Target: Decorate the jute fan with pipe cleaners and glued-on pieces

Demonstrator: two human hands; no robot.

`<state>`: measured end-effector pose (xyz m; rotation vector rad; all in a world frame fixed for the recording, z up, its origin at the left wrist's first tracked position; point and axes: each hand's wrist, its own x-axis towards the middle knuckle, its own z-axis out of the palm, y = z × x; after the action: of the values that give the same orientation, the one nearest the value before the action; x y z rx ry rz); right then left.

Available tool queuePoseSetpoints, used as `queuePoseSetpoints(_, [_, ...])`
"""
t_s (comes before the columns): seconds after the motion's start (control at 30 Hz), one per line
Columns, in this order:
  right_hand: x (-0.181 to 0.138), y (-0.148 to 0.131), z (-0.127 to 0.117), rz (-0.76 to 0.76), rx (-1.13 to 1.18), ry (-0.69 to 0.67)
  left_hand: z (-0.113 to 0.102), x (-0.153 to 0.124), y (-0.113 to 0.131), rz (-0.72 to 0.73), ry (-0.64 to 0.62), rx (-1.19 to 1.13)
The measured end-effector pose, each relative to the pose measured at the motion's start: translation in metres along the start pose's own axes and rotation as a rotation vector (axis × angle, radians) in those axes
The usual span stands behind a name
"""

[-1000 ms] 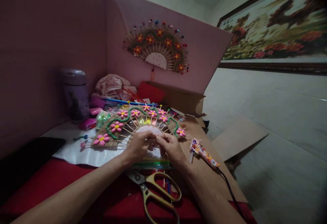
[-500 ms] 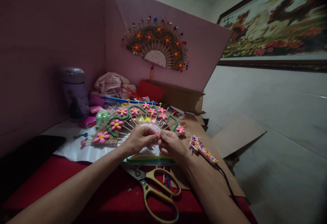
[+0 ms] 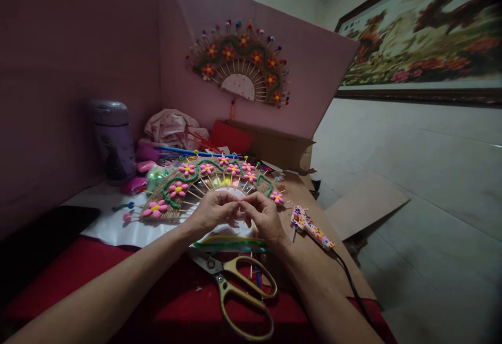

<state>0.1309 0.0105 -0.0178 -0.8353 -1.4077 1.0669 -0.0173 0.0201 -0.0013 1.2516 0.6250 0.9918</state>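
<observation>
My left hand (image 3: 215,212) and my right hand (image 3: 264,216) meet fingertip to fingertip, both closed in a pinch. Between the fingertips a tiny pink lump (image 3: 239,204) shows, mostly hidden; it looks like clay. Just behind my hands lies a half-round fan (image 3: 168,212) of twine and thin sticks, decorated with pink flowers (image 3: 178,189) and a wavy green cord (image 3: 195,177). My hands cover part of its white centre (image 3: 231,192). Some sticks end in small coloured balls. Below my hands are a clear bag with green and yellow edges (image 3: 231,244) and gold-handled scissors (image 3: 251,276).
A flower-patterned glue gun (image 3: 312,230) with a black cord rests on cardboard (image 3: 341,271) at right. At left stand a purple flask (image 3: 113,142) and pink packets (image 3: 133,186). A similar finished fan (image 3: 204,66) hangs on the pink panel. Red cloth (image 3: 157,302) covers the table.
My right fingers have shifted slightly left and up, and the fingertips of both hands now press closer together around the pink lump. The fan, scissors and glue gun stay where they were.
</observation>
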Motion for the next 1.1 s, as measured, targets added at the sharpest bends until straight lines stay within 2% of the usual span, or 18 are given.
queuePoseSetpoints(0.13, [-0.0016,-0.0002,-0.0006,-0.028,-0.072,0.002,-0.0010,0.0007,-0.0029,0.000,0.008,-0.036])
queuePoseSetpoints(0.3, [-0.0030,0.0045,-0.0017,-0.067,-0.184,0.019,-0.0019,0.0025,-0.0079,0.011,0.079,-0.019])
queuePoseSetpoints(0.53, [-0.0021,0.0064,-0.0017,-0.102,-0.162,0.030,0.0002,0.0004,-0.0054,-0.047,0.170,0.045])
queuePoseSetpoints(0.67, [-0.0021,0.0048,-0.0009,-0.108,-0.150,0.036,-0.0001,0.0009,-0.0059,-0.072,0.147,0.025])
queuePoseSetpoints(0.9, [-0.0006,0.0068,-0.0017,-0.075,-0.131,0.040,0.0002,0.0011,-0.0062,0.091,0.126,0.244])
queuePoseSetpoints(1.1, [-0.0007,0.0080,-0.0018,-0.086,-0.114,0.041,0.0009,-0.0014,-0.0037,0.104,0.114,0.220])
